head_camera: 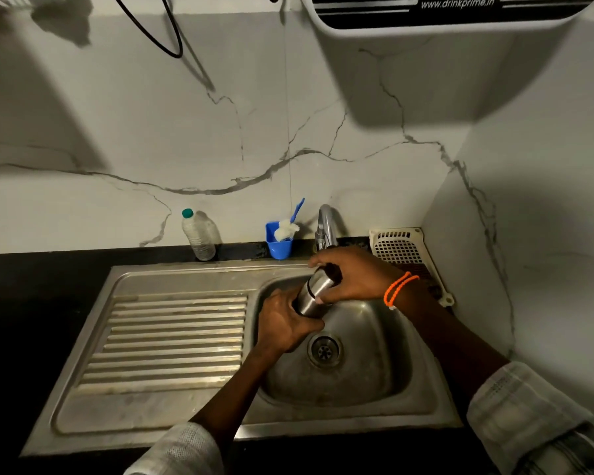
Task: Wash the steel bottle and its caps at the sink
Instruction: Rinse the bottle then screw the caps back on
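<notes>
Over the sink (186,413) basin's back edge, beneath the tap (325,224), the left hand (285,323) grips the steel bottle (312,292) base while right hand (350,274) fingers curl round its top, probably unscrewing a cap; next, twist it free.

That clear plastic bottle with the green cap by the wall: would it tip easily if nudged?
Probably. The plastic bottle stands tall and narrow on the counter, so a push near its cap may topple it. Its ribbed, thin-looking walls suggest it is light and squashy; its fill level is unclear.

Both forearms bare; pale checked sleeves (528,416) rolled up near the elbows. Right wrist carries a doubled orange thread band (396,290).
</notes>
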